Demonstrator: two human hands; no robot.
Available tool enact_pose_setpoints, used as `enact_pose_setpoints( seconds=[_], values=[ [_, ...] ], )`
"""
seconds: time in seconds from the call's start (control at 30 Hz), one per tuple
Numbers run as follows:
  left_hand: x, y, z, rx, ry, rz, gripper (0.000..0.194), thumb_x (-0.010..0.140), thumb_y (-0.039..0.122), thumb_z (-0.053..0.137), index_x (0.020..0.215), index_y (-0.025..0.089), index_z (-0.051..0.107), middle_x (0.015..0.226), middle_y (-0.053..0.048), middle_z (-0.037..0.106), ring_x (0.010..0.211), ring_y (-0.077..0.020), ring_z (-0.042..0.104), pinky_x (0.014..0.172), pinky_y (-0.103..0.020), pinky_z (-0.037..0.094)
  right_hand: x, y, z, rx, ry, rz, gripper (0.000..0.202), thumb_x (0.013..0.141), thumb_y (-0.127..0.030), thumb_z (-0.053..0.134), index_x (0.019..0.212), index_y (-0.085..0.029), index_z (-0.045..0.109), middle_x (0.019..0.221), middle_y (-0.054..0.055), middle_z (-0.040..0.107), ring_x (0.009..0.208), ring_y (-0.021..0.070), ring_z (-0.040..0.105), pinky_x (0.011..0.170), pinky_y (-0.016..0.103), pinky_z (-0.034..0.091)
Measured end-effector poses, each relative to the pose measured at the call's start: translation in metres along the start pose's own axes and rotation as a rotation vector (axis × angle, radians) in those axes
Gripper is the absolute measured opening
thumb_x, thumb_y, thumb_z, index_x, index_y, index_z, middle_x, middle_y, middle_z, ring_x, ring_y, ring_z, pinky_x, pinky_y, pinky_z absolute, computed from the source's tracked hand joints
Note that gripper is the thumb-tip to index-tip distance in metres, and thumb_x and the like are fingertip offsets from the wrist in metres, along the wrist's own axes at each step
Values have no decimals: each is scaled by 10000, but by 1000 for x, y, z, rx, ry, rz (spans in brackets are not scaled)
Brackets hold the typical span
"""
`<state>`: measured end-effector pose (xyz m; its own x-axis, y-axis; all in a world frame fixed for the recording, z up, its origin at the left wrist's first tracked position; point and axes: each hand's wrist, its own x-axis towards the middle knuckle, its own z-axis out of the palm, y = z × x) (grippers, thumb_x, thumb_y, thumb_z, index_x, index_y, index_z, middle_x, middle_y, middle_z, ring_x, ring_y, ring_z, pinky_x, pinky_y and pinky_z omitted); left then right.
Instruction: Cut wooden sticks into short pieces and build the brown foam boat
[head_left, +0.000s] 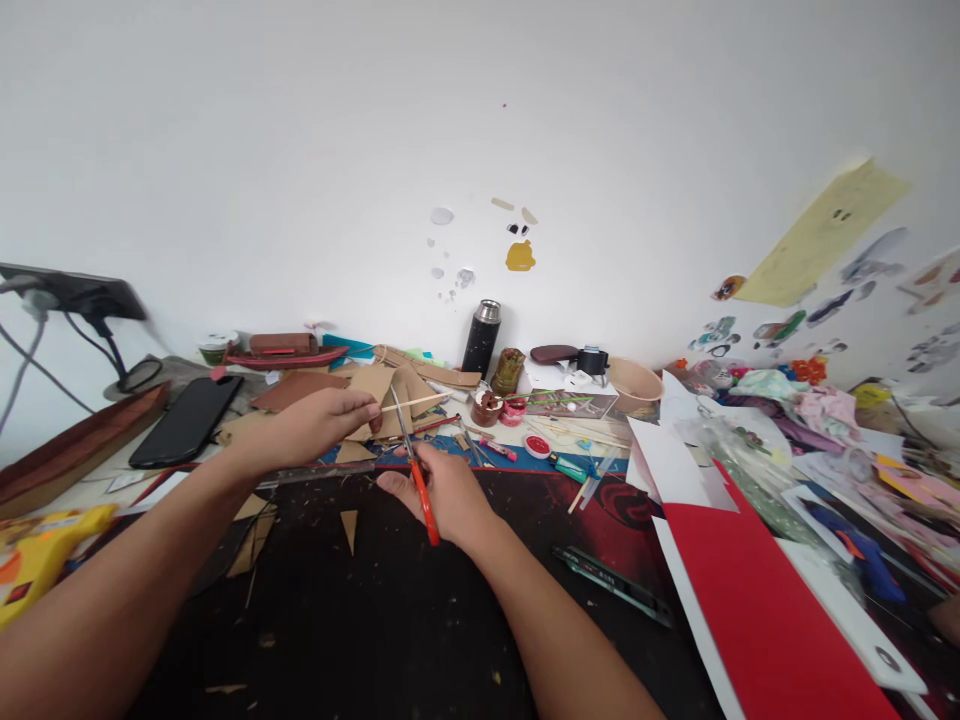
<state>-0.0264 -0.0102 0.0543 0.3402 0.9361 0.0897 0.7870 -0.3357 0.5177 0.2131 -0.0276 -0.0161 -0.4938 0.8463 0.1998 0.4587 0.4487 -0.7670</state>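
My left hand (326, 425) pinches a thin pale wooden stick (420, 401) near its left end, and the stick points to the right. In my right hand (450, 490) is a pair of scissors (421, 492) with orange handles, its blades pointing up and away. The blades cross the stick a little right of my left fingertips; whether they touch it I cannot tell. Brown cardboard pieces (371, 385) lie behind both hands. A small cardboard triangle (349, 530) rests on the black mat (390, 620) below.
A black phone (186, 422) and a yellow glue gun (56, 555) are at the left. Behind stand a black bottle (481, 338) and paint jars (486, 407). A green cutter (615, 585) and red sheet (765, 610) lie at the right.
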Motion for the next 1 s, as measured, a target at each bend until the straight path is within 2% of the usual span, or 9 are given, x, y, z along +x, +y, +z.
enact_pose_setpoints(
  seconds=[0.23, 0.57, 0.77, 1.0],
  values=[
    [0, 3, -4, -33, -2, -4, 537, 998, 622, 405, 830, 217, 715, 763, -22, 667, 731, -211, 585, 718, -302, 459, -1, -2, -1, -36, -12, 8, 418, 923, -609, 811, 1079, -230, 730, 812, 19, 717, 777, 212, 680, 706, 268, 459],
    [-1, -4, -1, -195, -40, -73, 547, 964, 685, 456, 809, 226, 711, 705, -20, 568, 677, -212, 500, 632, -311, 427, -1, 0, 1, 4, 2, -15, 406, 906, -607, 829, 1079, -247, 754, 875, 49, 758, 882, 252, 741, 774, 295, 513],
    [1, -3, -1, -134, -70, -43, 544, 969, 665, 428, 828, 222, 709, 777, -28, 636, 739, -221, 567, 725, -324, 464, 2, 6, 8, 136, 23, 22, 368, 920, -594, 811, 1032, -246, 772, 837, 30, 763, 803, 228, 733, 722, 283, 514],
    [1, 8, 7, -36, -6, 13, 530, 1005, 636, 365, 806, 231, 642, 771, -28, 672, 762, -233, 632, 726, -308, 473, 4, 2, 6, 135, 59, 66, 363, 950, -568, 776, 874, -214, 750, 713, -6, 686, 694, 181, 646, 687, 260, 471]
  ],
)
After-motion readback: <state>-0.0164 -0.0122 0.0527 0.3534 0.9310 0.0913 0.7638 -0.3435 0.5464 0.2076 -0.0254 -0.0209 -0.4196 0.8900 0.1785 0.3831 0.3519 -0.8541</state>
